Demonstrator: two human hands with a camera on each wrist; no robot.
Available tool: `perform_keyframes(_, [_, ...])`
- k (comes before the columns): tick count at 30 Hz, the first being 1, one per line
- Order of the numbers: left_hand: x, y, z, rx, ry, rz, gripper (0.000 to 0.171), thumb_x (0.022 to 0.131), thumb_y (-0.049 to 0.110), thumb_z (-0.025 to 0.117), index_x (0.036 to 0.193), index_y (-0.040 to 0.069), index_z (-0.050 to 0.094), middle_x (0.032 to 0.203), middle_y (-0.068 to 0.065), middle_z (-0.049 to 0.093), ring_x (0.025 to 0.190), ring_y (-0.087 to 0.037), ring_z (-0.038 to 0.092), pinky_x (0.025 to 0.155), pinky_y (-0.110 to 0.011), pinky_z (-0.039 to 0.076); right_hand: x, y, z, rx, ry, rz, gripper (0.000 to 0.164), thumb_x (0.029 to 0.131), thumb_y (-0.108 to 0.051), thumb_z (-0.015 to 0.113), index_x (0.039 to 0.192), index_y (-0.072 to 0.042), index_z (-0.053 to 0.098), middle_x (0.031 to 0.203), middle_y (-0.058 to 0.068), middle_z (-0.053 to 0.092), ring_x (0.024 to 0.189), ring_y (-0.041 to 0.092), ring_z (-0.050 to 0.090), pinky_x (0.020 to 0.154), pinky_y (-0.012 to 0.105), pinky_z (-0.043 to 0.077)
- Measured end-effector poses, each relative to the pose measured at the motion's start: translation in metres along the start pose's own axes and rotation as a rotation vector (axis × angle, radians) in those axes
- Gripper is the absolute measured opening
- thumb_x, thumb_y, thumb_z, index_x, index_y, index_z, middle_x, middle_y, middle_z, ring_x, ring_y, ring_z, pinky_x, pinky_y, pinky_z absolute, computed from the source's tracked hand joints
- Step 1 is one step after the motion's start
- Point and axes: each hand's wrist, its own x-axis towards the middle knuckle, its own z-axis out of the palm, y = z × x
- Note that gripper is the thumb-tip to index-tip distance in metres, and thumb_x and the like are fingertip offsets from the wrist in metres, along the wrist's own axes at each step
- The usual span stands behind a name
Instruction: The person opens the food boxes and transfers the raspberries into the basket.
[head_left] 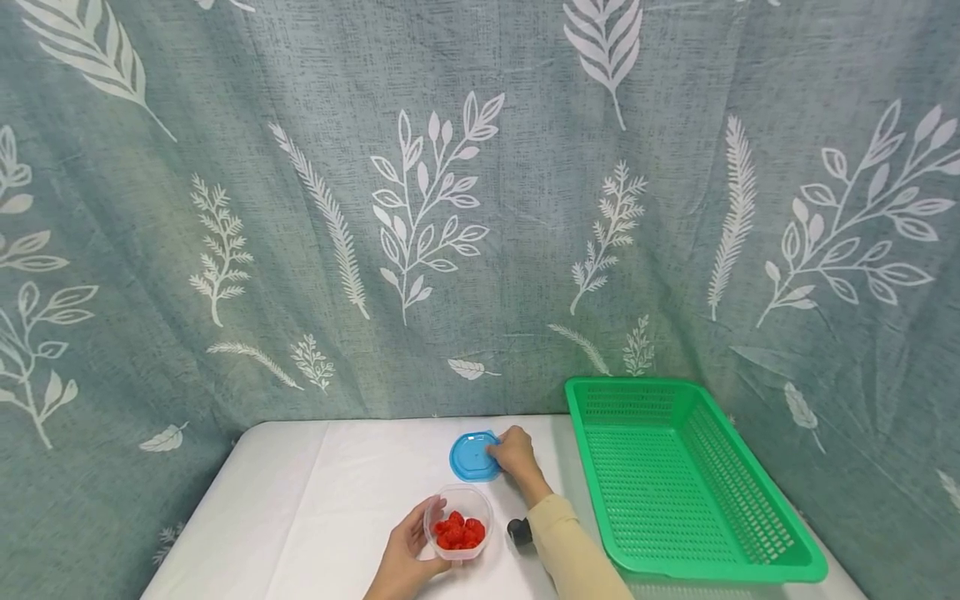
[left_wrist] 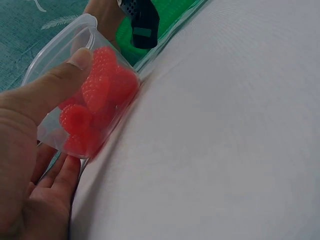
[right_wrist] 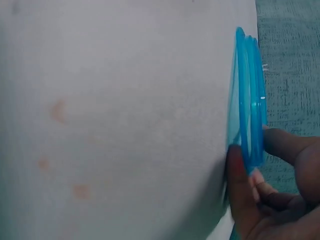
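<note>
A clear plastic tub of red raspberries stands on the white table near its front. My left hand holds it from the left, thumb on the near wall and fingers round the far side. Farther back lies a blue lid, its edge pinched by my right hand. In the right wrist view the lid appears edge-on, with the thumb on one face and a finger on the other. The tub is uncovered at the top.
A green perforated basket occupies the table's right side, close to the right forearm. The black wrist camera sits beside the beige sleeve. A patterned grey-green curtain hangs behind the white tabletop.
</note>
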Motion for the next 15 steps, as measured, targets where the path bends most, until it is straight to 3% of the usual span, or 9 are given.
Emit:
perform_keyframes(4, [-0.001, -0.001, -0.001, 0.020, -0.004, 0.020, 0.096, 0.075, 0.013, 0.090, 0.154, -0.001, 0.037, 0.152, -0.023, 0.048, 0.144, -0.043, 0.040, 0.116, -0.031, 0.042, -0.003, -0.004, 0.001, -0.118, 0.030, -0.022, 0.027, 0.080, -0.011, 0.083, 0.082, 0.003, 0.060, 0.077, 0.012, 0.057, 0.076, 0.027, 0.059, 0.068, 0.043, 0.056])
perform_keyframes(8, [-0.002, -0.001, -0.002, 0.015, -0.001, 0.015, 0.096, 0.075, 0.012, 0.090, 0.154, 0.000, 0.037, 0.152, -0.022, 0.049, 0.145, -0.042, 0.040, 0.116, -0.030, 0.042, -0.005, -0.008, 0.003, -0.197, 0.050, -0.038, 0.043, 0.079, -0.015, 0.086, 0.101, 0.013, 0.062, 0.093, 0.026, 0.061, 0.091, 0.043, 0.062, 0.080, 0.055, 0.057])
perform_keyframes(11, [-0.002, -0.002, -0.002, 0.015, 0.006, 0.006, 0.095, 0.074, 0.011, 0.090, 0.154, 0.002, 0.038, 0.152, -0.020, 0.050, 0.146, -0.040, 0.039, 0.117, -0.031, 0.040, -0.006, -0.011, 0.004, -0.236, 0.055, -0.025, 0.050, 0.079, -0.019, 0.087, 0.107, 0.014, 0.061, 0.098, 0.028, 0.061, 0.097, 0.046, 0.062, 0.083, 0.057, 0.057])
perform_keyframes(15, [-0.001, -0.001, -0.001, 0.021, 0.011, 0.008, 0.093, 0.075, 0.009, 0.089, 0.154, 0.004, 0.040, 0.153, -0.019, 0.049, 0.147, -0.040, 0.037, 0.118, -0.035, 0.038, -0.007, -0.012, 0.003, -0.257, 0.050, 0.004, 0.047, 0.081, -0.022, 0.086, 0.106, 0.011, 0.062, 0.097, 0.025, 0.064, 0.095, 0.044, 0.065, 0.079, 0.055, 0.059])
